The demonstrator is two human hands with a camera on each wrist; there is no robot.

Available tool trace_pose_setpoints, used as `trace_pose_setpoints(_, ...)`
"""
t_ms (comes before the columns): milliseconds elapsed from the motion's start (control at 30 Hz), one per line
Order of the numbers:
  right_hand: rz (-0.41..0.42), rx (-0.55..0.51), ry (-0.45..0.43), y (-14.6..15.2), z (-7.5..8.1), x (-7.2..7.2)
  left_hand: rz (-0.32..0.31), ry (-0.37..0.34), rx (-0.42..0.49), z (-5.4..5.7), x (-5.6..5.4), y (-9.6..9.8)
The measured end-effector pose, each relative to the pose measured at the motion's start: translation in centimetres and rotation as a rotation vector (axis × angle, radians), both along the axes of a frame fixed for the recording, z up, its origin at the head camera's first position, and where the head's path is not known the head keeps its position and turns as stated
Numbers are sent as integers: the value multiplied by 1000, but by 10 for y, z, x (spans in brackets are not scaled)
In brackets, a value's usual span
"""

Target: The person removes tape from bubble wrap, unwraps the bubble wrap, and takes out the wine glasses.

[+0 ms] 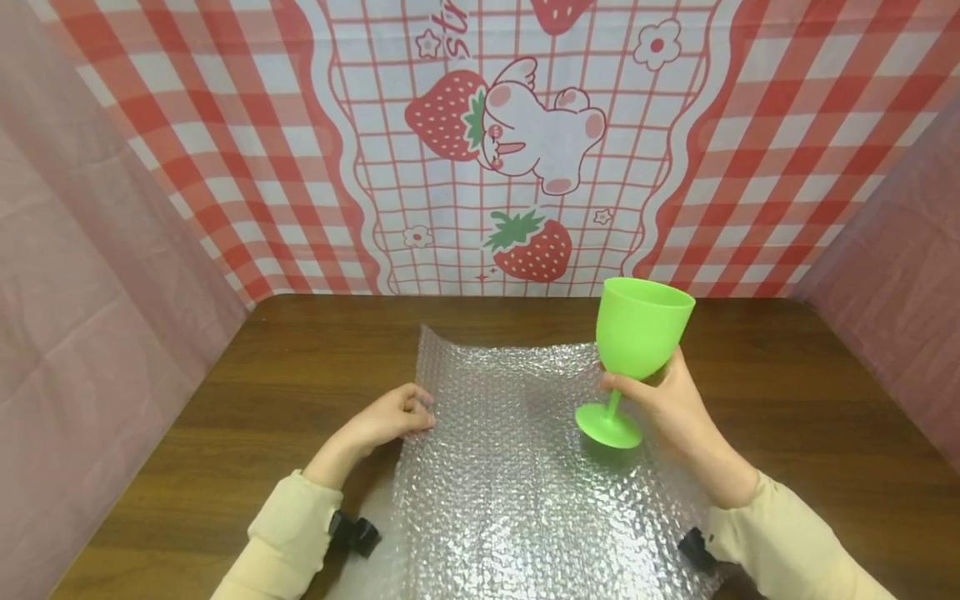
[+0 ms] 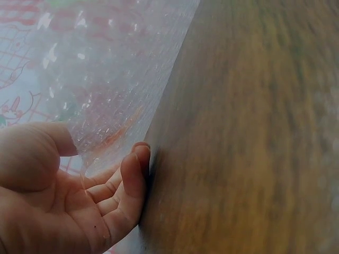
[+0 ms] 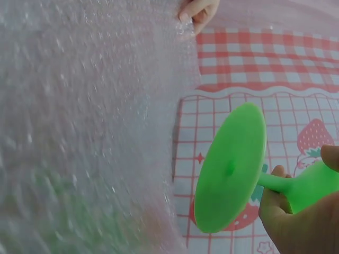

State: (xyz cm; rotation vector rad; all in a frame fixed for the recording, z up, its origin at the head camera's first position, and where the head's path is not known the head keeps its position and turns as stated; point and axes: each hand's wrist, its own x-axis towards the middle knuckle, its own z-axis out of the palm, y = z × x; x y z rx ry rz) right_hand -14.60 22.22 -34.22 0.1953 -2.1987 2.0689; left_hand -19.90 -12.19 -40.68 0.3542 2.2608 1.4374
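Note:
A bright green plastic goblet (image 1: 643,329) is held upright, slightly tilted, over the right part of a sheet of clear bubble wrap (image 1: 517,475). My right hand (image 1: 678,417) grips it at the bottom of the bowl, around the top of the stem. In the right wrist view the round foot (image 3: 230,166) of the goblet faces the camera. At the sheet's left edge, my left hand (image 1: 393,414) holds the bubble wrap. The left wrist view has that edge passing between the thumb and curled fingers (image 2: 132,180).
The bubble wrap lies on a dark brown wooden table (image 1: 300,367). Behind it hangs a red-and-white checked cloth (image 1: 285,150) with strawberries and a cartoon rabbit. Pinkish drapes (image 1: 97,250) close off both sides. Black devices (image 1: 354,533) sit at both wrists.

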Motion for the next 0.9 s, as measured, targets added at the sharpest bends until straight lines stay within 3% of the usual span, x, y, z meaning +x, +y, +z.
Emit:
trace_pose_setpoints(400,-33,-133,88,15,8,-1,-3,6,2,-2,-1,-1)
trace_pose_setpoints(600,-31,-258,185,25,3,-5,-2,1,5,-3,0,-1)
trace_pose_setpoints(700,-21,-356,265,38,-8,-14,-2,2,5,-3,0,-1)
trace_pose_setpoints(833,-9,-455,331,48,-9,-18,2,5,3,-2,-1,-1)
trace_pose_setpoints(900,-47,-437,332,48,-3,-15,1,9,0,-3,-2,-1)
